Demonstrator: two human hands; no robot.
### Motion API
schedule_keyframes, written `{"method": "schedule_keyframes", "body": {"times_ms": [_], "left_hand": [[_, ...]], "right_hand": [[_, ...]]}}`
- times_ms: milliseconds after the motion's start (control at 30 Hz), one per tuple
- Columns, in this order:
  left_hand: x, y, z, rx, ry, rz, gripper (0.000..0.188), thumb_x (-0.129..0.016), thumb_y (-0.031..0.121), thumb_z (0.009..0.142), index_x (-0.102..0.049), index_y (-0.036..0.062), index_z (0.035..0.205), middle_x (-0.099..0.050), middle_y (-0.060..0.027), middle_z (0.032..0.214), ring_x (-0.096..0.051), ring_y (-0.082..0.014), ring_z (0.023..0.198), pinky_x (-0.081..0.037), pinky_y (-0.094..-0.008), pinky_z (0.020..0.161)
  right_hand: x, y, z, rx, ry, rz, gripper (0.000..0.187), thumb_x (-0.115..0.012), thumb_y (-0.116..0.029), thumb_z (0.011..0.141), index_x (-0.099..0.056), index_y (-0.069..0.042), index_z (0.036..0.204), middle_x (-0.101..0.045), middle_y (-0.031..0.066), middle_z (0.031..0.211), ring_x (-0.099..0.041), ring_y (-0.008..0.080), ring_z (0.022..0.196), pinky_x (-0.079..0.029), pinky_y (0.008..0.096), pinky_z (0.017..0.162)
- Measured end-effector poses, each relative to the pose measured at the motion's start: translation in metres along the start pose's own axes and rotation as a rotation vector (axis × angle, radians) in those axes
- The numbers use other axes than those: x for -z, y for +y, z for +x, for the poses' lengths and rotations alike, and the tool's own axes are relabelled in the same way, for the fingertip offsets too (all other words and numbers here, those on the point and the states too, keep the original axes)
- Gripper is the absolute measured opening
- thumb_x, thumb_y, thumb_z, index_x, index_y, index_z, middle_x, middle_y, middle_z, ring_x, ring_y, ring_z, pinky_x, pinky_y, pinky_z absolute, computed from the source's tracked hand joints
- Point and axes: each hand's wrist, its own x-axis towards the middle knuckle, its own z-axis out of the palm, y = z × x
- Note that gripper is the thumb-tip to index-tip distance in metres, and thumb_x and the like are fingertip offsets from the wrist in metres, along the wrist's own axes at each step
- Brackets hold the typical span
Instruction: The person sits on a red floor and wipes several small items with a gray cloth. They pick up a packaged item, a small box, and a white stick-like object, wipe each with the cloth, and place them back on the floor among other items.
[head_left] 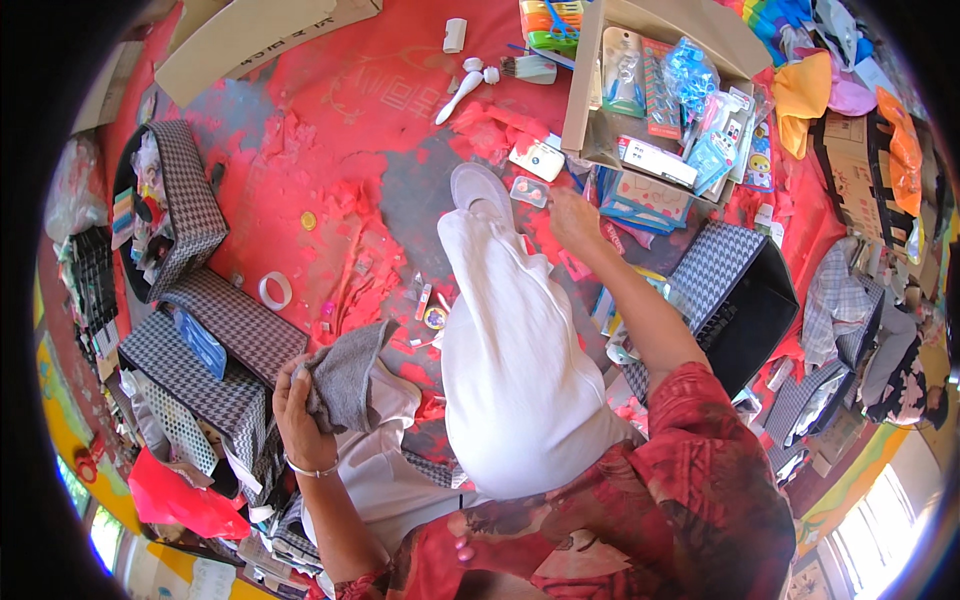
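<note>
A grey cloth (345, 385) is bunched in my left hand (297, 412), which is closed round its edge beside my bent leg. Out in front, my right hand (574, 222) is curled, its fingertips at the right edge of a small clear plastic case (530, 192) with small reddish round shapes inside. The fingers appear to pinch that case, though their tips are partly hidden. Just beyond it lies a white and yellow box-shaped item (537, 160). My grey shoe (482, 190) is close on the left.
An open cardboard box (590, 90) of packaged goods stands at the far right. Houndstooth storage boxes (195, 215) sit on the left, another (735, 270) on the right. A white massager-like tool (462, 92), a tape roll (275, 290) and scraps lie on the torn red floor covering (290, 170).
</note>
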Motion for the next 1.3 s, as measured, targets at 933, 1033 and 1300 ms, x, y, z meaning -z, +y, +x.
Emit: {"method": "schedule_keyframes", "body": {"times_ms": [933, 1033, 1300], "left_hand": [[0.004, 0.001, 0.001, 0.015, 0.014, -0.015, 0.021, -0.047, 0.011, 0.085, -0.051, -0.0015, 0.101, -0.059, -0.0121, 0.095, -0.057, -0.0156, 0.084, -0.046, -0.0264, 0.077], [0.004, 0.002, 0.000, 0.010, 0.003, -0.020, 0.021, -0.047, 0.011, 0.084, -0.051, -0.0014, 0.101, -0.059, -0.0128, 0.097, -0.057, -0.0175, 0.087, -0.046, -0.0279, 0.079], [0.006, 0.001, -0.001, -0.012, -0.011, -0.016, 0.021, -0.046, 0.011, 0.084, -0.050, -0.0011, 0.102, -0.058, -0.0133, 0.098, -0.058, -0.0187, 0.087, -0.046, -0.0282, 0.079]], "right_hand": [[-0.011, -0.010, 0.063, -0.408, -0.453, 2.098, 0.044, -0.050, -0.026, 0.082, -0.046, -0.001, 0.118, -0.055, 0.0155, 0.112, -0.056, 0.0307, 0.099, -0.047, 0.0453, 0.080], [-0.010, -0.020, 0.063, -0.319, -0.575, 2.163, 0.047, -0.050, -0.027, 0.082, -0.043, -0.002, 0.122, -0.052, 0.0175, 0.117, -0.053, 0.0377, 0.102, -0.046, 0.0465, 0.082], [-0.028, -0.033, 0.059, -0.471, -0.228, 1.823, 0.039, -0.063, -0.016, 0.075, -0.052, -0.002, 0.110, -0.058, 0.0084, 0.100, -0.057, 0.0196, 0.091, -0.046, 0.0347, 0.077]]}}
